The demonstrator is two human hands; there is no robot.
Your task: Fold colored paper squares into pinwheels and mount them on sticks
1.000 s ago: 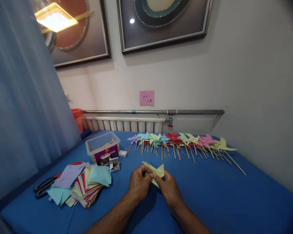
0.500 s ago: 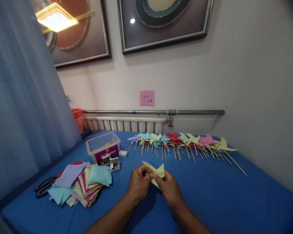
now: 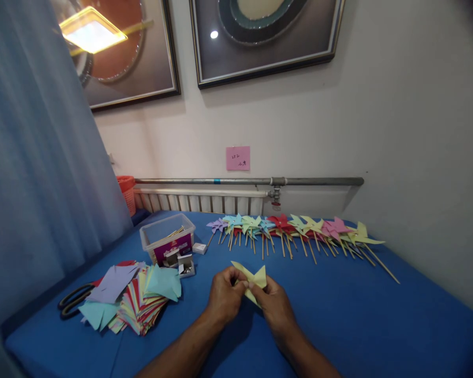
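A pale yellow paper pinwheel [image 3: 256, 278], partly folded, is held over the blue cover between both hands. My left hand [image 3: 227, 294] pinches its left side near the middle, thumb and fingertips closed on the paper. On the right edge, my right hand [image 3: 274, 300] grips the same paper, its thumb pressed close to the left thumb at the centre. The fingers cover the pinwheel's middle, so whether a pin is there cannot be seen. No stick shows on this piece.
Finished pinwheels on sticks [image 3: 281, 224] lie in a row at the back. To the left are cut paper sheets [image 3: 142, 304], scissors [image 3: 71, 301], a plastic tub [image 3: 167, 239] with sticks, and small boxes [image 3: 186, 266]. A blue curtain [image 3: 51, 147] hangs at far left.
The hands and the yellow pinwheel hold nearly the same pose. The whole view has shifted very slightly.
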